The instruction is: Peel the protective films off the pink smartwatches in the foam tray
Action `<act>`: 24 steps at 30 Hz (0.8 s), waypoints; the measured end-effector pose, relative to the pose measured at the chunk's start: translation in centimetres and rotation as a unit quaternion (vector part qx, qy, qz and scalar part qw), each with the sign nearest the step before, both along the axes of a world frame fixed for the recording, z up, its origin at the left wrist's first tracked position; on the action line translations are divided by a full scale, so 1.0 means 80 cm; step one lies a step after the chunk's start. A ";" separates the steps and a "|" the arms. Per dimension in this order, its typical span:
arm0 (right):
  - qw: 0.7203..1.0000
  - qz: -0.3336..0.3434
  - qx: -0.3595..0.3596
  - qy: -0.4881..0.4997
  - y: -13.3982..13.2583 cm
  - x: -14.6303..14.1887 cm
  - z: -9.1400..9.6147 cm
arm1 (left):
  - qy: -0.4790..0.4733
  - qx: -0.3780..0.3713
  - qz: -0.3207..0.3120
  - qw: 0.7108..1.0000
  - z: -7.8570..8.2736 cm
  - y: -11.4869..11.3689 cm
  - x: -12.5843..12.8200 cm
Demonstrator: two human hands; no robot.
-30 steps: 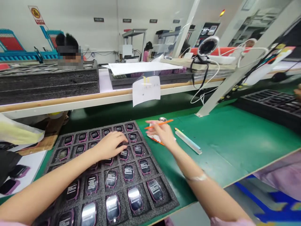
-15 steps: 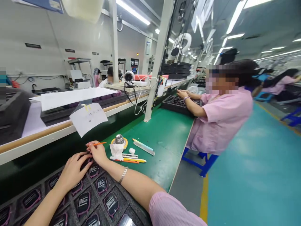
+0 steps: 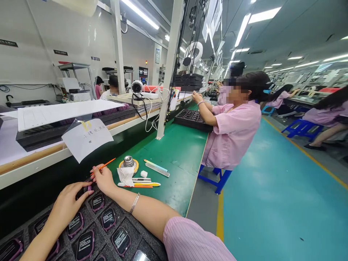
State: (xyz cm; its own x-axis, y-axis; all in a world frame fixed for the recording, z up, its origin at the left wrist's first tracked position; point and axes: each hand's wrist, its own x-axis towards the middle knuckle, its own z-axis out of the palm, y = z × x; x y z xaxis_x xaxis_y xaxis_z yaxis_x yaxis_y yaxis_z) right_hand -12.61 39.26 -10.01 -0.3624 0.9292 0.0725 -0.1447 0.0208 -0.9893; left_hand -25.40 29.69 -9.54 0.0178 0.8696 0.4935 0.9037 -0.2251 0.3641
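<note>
My right hand (image 3: pixel 104 180) is closed around a thin orange pointed stick (image 3: pixel 108 164), its tip angled up to the right. My left hand (image 3: pixel 67 201) has thumb and forefinger curled about a purple-rimmed smartwatch body (image 3: pixel 87 189) at the far corner of a black foam tray (image 3: pixel 141 232). Several more watch bodies lie in the tray's pockets, such as one watch body (image 3: pixel 108 218) with white text on its dark screen. Part of the tray is hidden under my left forearm.
Past my right hand, a metal-capped bottle (image 3: pixel 128 161), a yellow tape roll (image 3: pixel 136 166), a crumpled tissue (image 3: pixel 125 176) and several pens lie on the green mat (image 3: pixel 174 156). A paper note (image 3: pixel 88 139) hangs from the shelf edge. A co-worker (image 3: pixel 233 119) sits by another black tray (image 3: pixel 190 119).
The view has swung rightward, so the scene sits further left. The orange stick is tilted more steeply in my right hand. More of the watch body between my left fingers shows.
</note>
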 end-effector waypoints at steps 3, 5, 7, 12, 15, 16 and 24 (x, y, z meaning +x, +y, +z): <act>1.000 -0.011 0.002 -0.009 0.001 0.001 0.002 | -0.006 -0.003 0.017 1.000 0.002 0.001 0.003; 1.000 -0.013 0.002 -0.017 0.001 0.004 0.002 | -0.013 -0.007 0.033 0.999 0.005 0.000 0.007; 1.000 -0.010 -0.001 -0.029 -0.001 0.007 0.001 | -0.023 -0.013 0.049 0.998 0.007 -0.004 0.012; 0.998 0.027 0.009 -0.055 -0.004 0.014 -0.014 | -0.022 -0.048 0.061 0.997 0.004 -0.016 0.021; 0.996 0.056 0.030 -0.069 -0.002 0.015 -0.023 | -0.023 -0.067 0.065 0.995 -0.001 -0.018 0.020; 0.994 0.065 0.038 -0.075 -0.003 0.016 -0.025 | -0.025 -0.070 0.065 0.995 -0.002 -0.019 0.020; 0.985 0.095 0.088 -0.111 -0.009 0.024 -0.027 | -0.039 -0.084 0.060 0.994 -0.002 -0.022 0.024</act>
